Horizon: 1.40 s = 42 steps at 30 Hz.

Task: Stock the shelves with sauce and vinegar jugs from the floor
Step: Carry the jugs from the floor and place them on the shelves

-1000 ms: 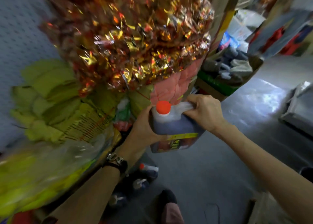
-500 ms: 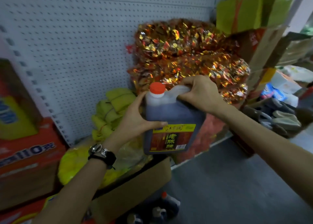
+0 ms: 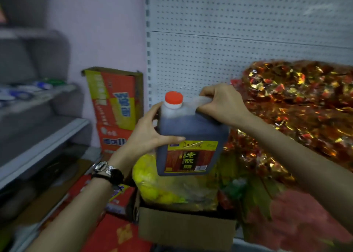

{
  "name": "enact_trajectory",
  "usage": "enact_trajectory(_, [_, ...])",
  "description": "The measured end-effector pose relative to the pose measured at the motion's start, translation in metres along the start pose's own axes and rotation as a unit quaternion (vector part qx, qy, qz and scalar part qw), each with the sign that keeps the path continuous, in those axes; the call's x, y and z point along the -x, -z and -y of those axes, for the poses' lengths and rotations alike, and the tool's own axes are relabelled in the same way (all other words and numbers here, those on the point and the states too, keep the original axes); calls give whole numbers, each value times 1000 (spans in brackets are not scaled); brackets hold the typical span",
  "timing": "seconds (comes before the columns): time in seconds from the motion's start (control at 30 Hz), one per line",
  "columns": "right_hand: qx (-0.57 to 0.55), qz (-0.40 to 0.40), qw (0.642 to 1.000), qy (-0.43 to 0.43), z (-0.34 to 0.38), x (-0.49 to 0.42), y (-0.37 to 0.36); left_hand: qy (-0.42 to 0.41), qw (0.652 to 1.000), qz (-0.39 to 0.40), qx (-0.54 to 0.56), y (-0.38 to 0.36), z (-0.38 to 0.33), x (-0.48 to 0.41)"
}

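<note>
1. White pegboard panel (image 3: 238, 41) backs the shelving ahead, with a pale pink wall (image 3: 99, 32) to its left and a grey shelf (image 3: 44, 146) running along the left edge of the view
2. Held in the air in front of that panel is the vinegar jug (image 3: 191, 129), roughly upright with a slight tilt and resting on no shelf. Dark liquid fills it to the shoulder, its orange cap (image 3: 173, 97) is on, and its red-and-yellow label (image 3: 192, 156) faces the camera
3. On its left side the left hand (image 3: 150, 135) grips it: the thumb lies across the front just above the label while the fingers wrap behind, out of sight. That wrist wears a wristwatch (image 3: 103, 166)
4. At the top right, beside the cap, the right hand (image 3: 223, 104) curls its fingers round the handle (image 3: 198, 101)
5. Beneath the jug a clear bag of yellow items (image 3: 152, 185) sits in an open cardboard box (image 3: 185, 230); whether the jug's base touches the bag I cannot tell
6. To the right, gold-and-red foil packets (image 3: 305, 108) are heaped against the panel
7. Left of the jug, a red-and-yellow carton (image 3: 114, 106) stands upright against the pink wall
</note>
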State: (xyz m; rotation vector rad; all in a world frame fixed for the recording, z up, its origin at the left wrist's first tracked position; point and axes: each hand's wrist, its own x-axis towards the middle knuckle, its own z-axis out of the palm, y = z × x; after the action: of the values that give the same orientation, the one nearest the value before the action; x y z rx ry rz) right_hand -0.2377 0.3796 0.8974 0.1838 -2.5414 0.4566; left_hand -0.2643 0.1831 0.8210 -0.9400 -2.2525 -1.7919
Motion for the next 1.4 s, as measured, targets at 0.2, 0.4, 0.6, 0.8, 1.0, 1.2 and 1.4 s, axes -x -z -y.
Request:
enact_trajectory(0.2, [-65,43,993,91,42,-8,-9,41,993,-107,-36,27,-18,53])
enact_trajectory(0.4, [-121,80,973,180,98,-2,-24,91,977,-177,-78,55,-42,115])
enact_trajectory(0.6, [-178,123,941,260,172,3,-43,116,949,-254,-147,100,-64,173])
enact_trajectory(0.8, [-221,133,914,312,267,4,-72,151,922,-301,-194,176,-78,229])
enact_trajectory(1.0, [-248,133,899,337,360,15,-102,182,899,-328,-225,250,-91,286])
enact_trajectory(1.2, [-289,167,866,372,424,22,-125,200,880,-348,-253,298,-96,329])
enact_trajectory(1.4, [-306,198,840,402,476,12,-157,218,861,-383,-253,337,-82,351])
